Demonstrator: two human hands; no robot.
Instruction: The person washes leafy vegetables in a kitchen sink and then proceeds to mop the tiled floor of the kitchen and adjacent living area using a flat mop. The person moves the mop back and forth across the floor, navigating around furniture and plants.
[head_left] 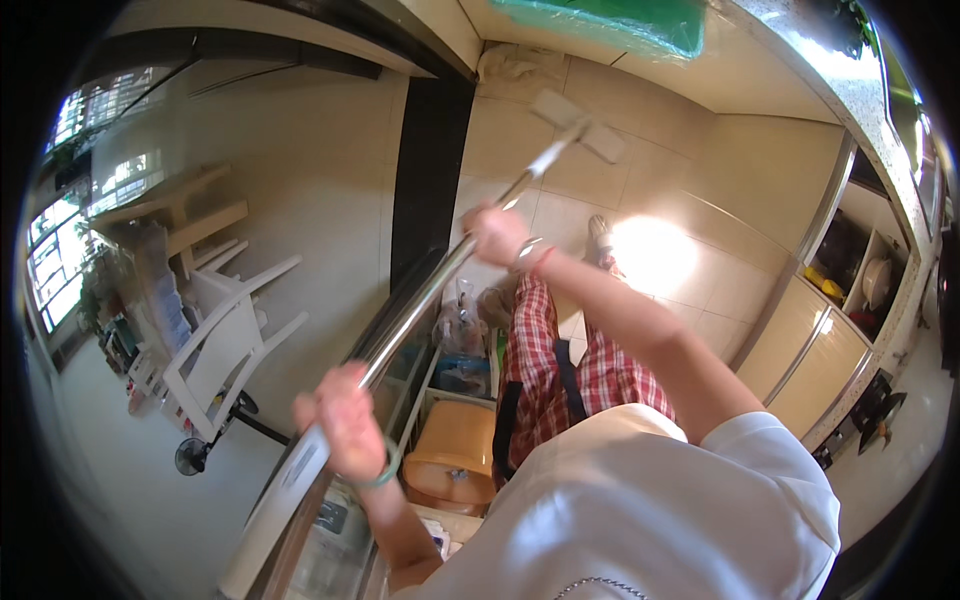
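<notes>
A flat mop (pixel 415 312) runs slantwise across the view, with a shiny metal pole and a thick white grip at the lower left. My right hand (pixel 497 236), with a bracelet and red string at the wrist, is closed round the middle of the pole. Lower down, my left hand (pixel 345 420), wearing a green bangle, wraps the pole where the white grip begins. Motion smears its fingers a little. At the far end the pale mop head (pixel 578 126) is over the tiled floor (pixel 640 170), blurred; contact with the tiles cannot be made out.
To the right stand cream cabinets (pixel 815 335) with an open compartment under a speckled countertop (pixel 800 60). An orange bin (pixel 452 450) sits beside my legs. A dark door frame (pixel 425 185) borders the left room, where a white plastic chair (pixel 225 340) stands.
</notes>
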